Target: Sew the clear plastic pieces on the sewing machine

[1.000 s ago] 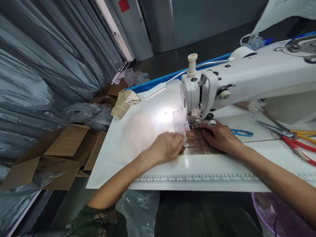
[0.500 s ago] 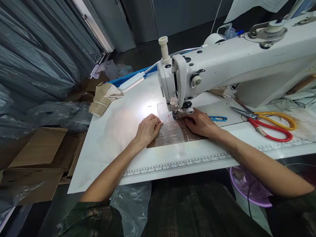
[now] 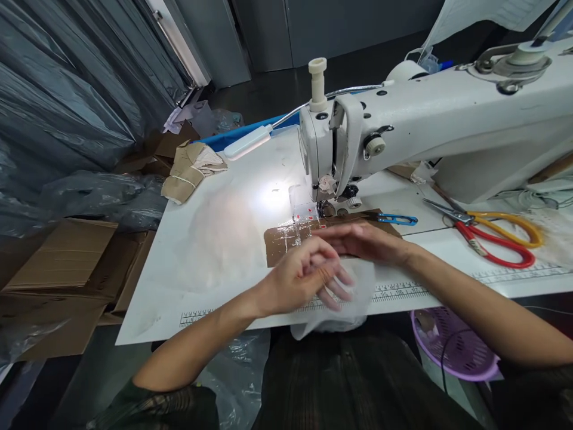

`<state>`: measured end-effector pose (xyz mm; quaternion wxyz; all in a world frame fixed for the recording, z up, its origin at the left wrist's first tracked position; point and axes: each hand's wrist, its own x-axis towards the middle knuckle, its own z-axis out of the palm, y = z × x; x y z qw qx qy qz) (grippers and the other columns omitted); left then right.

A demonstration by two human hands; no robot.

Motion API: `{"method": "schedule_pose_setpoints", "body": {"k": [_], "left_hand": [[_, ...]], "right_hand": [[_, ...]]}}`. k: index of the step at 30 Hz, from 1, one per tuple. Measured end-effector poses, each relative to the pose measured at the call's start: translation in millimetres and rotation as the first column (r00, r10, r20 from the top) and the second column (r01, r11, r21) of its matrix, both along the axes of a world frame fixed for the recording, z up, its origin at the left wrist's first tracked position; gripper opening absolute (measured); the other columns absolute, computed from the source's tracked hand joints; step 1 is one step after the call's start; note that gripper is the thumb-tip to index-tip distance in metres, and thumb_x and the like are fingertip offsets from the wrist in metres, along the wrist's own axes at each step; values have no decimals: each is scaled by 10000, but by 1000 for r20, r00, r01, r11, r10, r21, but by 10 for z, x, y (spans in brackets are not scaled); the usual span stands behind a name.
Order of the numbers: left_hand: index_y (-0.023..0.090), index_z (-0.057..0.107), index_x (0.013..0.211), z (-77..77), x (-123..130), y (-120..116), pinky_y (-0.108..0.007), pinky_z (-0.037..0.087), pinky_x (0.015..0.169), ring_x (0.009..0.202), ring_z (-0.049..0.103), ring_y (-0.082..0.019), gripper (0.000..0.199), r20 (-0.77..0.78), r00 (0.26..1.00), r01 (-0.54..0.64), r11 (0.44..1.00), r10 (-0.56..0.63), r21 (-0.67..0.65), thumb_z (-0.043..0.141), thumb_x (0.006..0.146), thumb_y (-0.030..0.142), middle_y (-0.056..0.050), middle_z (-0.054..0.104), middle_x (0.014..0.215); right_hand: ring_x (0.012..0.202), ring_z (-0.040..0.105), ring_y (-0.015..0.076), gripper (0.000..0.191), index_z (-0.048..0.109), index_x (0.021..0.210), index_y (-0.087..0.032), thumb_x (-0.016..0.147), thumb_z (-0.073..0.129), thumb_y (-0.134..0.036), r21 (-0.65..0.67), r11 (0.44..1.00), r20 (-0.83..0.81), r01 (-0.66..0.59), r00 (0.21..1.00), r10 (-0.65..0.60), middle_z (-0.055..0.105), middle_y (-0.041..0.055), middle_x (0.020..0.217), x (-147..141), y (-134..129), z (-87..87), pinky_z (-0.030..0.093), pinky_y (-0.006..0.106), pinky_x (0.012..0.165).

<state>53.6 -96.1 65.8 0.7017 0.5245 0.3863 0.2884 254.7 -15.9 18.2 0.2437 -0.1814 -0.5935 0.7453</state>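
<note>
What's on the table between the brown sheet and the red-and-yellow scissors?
In the head view, the blue-handled snips lie there, their handle pointing from the brown sheet toward the scissors.

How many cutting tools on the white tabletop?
2: red-and-yellow-handled metal scissors, at right; slim blue thread snips, just beyond the right hand. Others may be hidden.

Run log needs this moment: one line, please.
left hand: fingers blurred, grip unclear | right hand: over brown sheet | translucent film: over table edge | blue snips: near right hand
</note>
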Motion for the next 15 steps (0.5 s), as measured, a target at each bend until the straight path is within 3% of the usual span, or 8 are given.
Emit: {"method": "schedule_pose_setpoints", "body": {"k": [3, 5, 7, 9, 12, 13, 15], "left_hand": [[208, 475, 1041, -65, -232, 165, -283, 622, 545, 718, 743, -190, 358, -138, 974, -164, 978, 182, 132, 671, 885, 464, -51, 713, 885], [202, 469, 1128, -106, -427, 261, -279, 611, 554, 694, 730, -176, 341, -283, 930, -170, 958, 233, 229, 616, 920, 429, -39, 701, 866], [202, 458, 1208, -121, -589, 330, -292, 595, 584, 666, 707, -167, 305, -489, 824, -94, 921, 286, 379, 539, 965, 368, -23, 691, 832], [194, 449, 1276, -107, -686, 410, -340, 582, 672, 744, 700, -191, 313, -679, 633, 86, 837, 373, 540, 495, 981, 286, -46, 700, 893], [166, 481, 1295, -80, -703, 650, -433, 524, 853, 1019, 653, -270, 336, -797, 335, 421, 677, 502, 603, 493, 961, 194, -138, 653, 1183], [161, 512, 1267, -84, -682, 770, -444, 502, 878, 1068, 628, -287, 309, -809, 267, 501, 642, 523, 580, 488, 959, 186, -152, 620, 1251], [155, 577, 1170, -124, -614, 1052, -406, 491, 839, 1016, 626, -270, 235, -819, 201, 577, 611, 537, 542, 454, 974, 196, -148, 619, 1225]], "right_hand": [[847, 718, 198, 659, 617, 1344, -199, 786, 768, -515, -102, 973, 87, -205, 973, 214, 741, 86, 1053, 6, -16, 13, 575, 340, 751], [648, 679, 149, 658, 594, 1358, -199, 762, 799, -386, -116, 979, 201, -166, 962, 187, 727, 28, 888, 0, 1, -22, 543, 267, 568], [597, 645, 140, 602, 601, 1333, -185, 773, 766, -331, -50, 999, 301, 12, 953, 3, 694, 6, 807, -12, 35, -75, 499, 242, 486], [630, 639, 151, 496, 638, 1255, -172, 791, 726, -326, 121, 968, 371, 220, 895, -249, 689, 21, 807, -18, 74, -116, 497, 254, 500], [697, 645, 176, 268, 704, 1026, -162, 826, 679, -339, 458, 819, 416, 345, 731, -541, 706, 51, 824, -4, 120, -122, 521, 299, 613], [715, 648, 184, 219, 710, 963, -159, 838, 661, -332, 550, 764, 410, 338, 688, -599, 713, 58, 824, 3, 128, -113, 521, 311, 647], [707, 642, 187, 206, 721, 933, -152, 866, 611, -313, 669, 675, 377, 311, 641, -669, 715, 62, 809, 13, 134, -97, 506, 320, 661]]}}
